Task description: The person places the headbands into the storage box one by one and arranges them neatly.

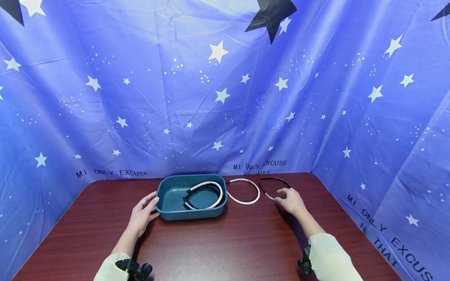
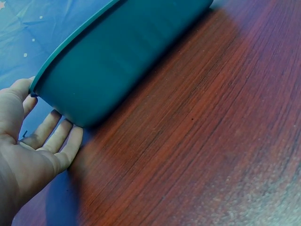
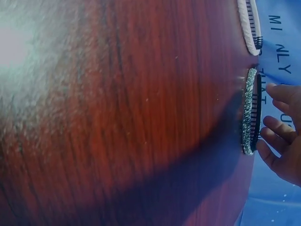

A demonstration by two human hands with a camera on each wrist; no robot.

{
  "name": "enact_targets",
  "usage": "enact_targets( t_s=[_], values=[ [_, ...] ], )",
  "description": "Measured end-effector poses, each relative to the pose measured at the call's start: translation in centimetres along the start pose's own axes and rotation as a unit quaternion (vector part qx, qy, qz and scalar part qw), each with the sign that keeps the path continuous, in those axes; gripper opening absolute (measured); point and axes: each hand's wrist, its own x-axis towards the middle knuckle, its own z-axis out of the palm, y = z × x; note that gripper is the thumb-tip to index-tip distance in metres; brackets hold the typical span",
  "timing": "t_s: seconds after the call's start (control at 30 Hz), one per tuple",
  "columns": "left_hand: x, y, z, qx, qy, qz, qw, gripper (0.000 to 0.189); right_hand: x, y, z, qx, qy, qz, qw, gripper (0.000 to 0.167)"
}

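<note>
My left hand (image 1: pixel 142 214) rests against the left end of a teal plastic basin (image 1: pixel 190 214), thumb at the rim. In the left wrist view its fingers reach fairly straight along the outer wall. Two headbands lie overlapped inside the basin: a white headband (image 1: pixel 220 190) and a dark headband partly hidden by it. My right hand (image 1: pixel 291 201) is over a black headband with a silver glittery cover (image 3: pixel 248 113), fingertips right at its near side and slightly bent. Between the basin and that hand, a white headband (image 1: pixel 258 192) with dark teeth lies on the table.
Everything stands near the back edge of a reddish-brown wooden table (image 1: pixel 211 249). A blue star-printed cloth (image 1: pixel 190 97) hangs behind it and along both sides. Black camera mounts (image 1: pixel 135 269) sit on both wrists over pale sleeves.
</note>
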Motion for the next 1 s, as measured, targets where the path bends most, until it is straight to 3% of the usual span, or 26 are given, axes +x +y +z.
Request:
enact_targets(
  t_s=[0.3,0.73,1.0],
  values=[
    [0.3,-0.1,0.1,-0.001,0.007,0.001,1.0,0.063,-0.1,0.8,0.1,-0.023,-0.004,-0.005,0.9997,0.032],
    [0.2,-0.1,0.0,0.001,0.008,-0.001,1.0,0.064,0.0,0.6,0.6,-0.042,-0.016,0.019,0.9988,0.034],
    [0.2,-0.1,0.1,-0.005,0.01,0.001,0.9999,0.061,0.1,0.5,1.1,-0.059,-0.011,0.005,0.9982,0.033]
  ],
)
